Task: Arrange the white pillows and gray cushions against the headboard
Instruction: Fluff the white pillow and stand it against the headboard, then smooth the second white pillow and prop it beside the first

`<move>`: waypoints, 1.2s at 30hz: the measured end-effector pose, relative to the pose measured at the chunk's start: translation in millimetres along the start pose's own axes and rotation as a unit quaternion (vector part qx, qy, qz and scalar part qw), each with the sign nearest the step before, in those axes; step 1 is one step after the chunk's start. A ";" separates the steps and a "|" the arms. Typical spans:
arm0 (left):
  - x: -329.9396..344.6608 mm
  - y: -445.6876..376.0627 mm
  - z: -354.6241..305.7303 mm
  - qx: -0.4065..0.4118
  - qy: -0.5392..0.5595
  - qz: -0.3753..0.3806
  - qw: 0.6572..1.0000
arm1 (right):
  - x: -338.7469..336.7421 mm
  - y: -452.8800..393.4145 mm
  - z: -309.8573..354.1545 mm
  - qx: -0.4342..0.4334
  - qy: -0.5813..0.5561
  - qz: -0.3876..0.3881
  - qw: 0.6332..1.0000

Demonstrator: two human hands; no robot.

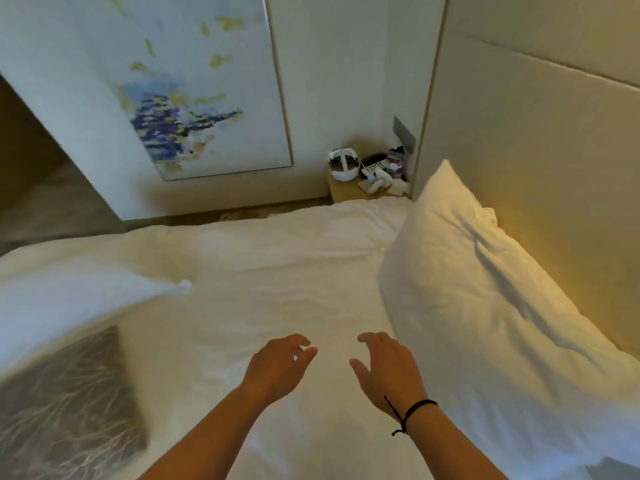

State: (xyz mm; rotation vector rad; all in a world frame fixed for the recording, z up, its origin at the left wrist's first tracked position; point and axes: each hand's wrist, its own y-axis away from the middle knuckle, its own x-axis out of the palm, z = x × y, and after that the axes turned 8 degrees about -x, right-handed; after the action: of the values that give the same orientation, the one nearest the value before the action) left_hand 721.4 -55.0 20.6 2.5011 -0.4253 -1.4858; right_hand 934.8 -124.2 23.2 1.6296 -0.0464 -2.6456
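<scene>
Head view: 1 white pillow [485,306] already leans on its long edge against the headboard [536,140] at the right. A second white pillow [69,306] lies blurred at the left, and a gray cushion [65,403] lies flat on the bedcover [259,271] just below it, its upper edge tucked under or against that pillow; which, I cannot tell. Both are well apart from the headboard. The left hand [277,365] and right hand [388,368] hover over the cover between the 2 pillows, fingers loosely spread, holding nothing.

The likely step is fetching the left pillow. Better to take it by both short ends so it does not sag, carry it across, and stand it on its long edge beside the first, touching it. The cushion should go in front afterwards.

Beyond the bed, a small bedside table [341,192] holds clutter, and a framed painting [183,84] hangs on the wall.
</scene>
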 end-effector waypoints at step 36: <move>-230.9 209.2 568.0 -0.362 0.089 -0.214 0.903 | 334.6 -64.9 542.5 -0.250 -0.089 0.191 0.945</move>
State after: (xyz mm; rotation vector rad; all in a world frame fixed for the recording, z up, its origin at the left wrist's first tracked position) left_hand 87.1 -186.2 7.1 2.1305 0.6413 -1.1980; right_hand 299.0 -70.1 -34.1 1.0917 0.2562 -2.2503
